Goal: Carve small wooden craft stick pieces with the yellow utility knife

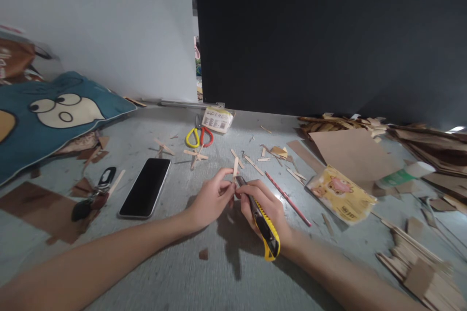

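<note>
Near the middle of the table my left hand (215, 193) pinches a short pale wooden craft stick (235, 167), which points upward from the fingertips. My right hand (266, 204) is wrapped round a yellow and black utility knife (265, 226). The knife's front end meets the stick at the left fingertips; the blade itself is too small to make out. Both hands are close together, with fingertips nearly touching. Beyond them lie crossed craft sticks (197, 156) and several loose stick pieces (254, 165). A red patterned pencil (288, 199) rests just right of my right hand.
Left of my hands are a black phone (146, 188), keys (95, 194) and a blue cushion (65, 116). Scissors (199, 136) with yellow and red handles lie behind. To the right are a yellow packet (341, 194), a glue stick (404, 175) and cardboard pieces (353, 153).
</note>
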Motion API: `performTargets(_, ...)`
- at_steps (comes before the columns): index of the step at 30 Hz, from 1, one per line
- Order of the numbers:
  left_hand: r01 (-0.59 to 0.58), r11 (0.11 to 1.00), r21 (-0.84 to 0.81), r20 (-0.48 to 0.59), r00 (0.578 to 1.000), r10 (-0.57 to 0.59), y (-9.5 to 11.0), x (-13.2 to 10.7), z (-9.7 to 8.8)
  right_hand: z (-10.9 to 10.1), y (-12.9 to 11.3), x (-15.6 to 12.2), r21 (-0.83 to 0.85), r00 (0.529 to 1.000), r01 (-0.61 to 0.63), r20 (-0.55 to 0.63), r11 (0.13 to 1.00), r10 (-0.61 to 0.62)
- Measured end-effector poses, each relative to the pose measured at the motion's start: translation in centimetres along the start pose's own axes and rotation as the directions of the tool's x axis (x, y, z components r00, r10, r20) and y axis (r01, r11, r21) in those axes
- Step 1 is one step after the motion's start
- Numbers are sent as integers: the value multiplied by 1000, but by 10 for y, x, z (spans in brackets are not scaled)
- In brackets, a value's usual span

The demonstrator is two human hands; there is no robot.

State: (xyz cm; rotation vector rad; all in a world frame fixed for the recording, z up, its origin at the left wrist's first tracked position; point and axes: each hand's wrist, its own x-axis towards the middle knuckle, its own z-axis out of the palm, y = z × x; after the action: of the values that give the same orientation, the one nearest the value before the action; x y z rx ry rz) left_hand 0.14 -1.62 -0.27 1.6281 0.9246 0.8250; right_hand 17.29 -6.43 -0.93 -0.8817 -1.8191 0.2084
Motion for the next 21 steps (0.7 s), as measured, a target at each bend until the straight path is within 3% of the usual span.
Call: performTargets(21,-11,999,43,3,1000,11,1,-1,1,-1,-4,3,-21,999,1,51,1000,0)
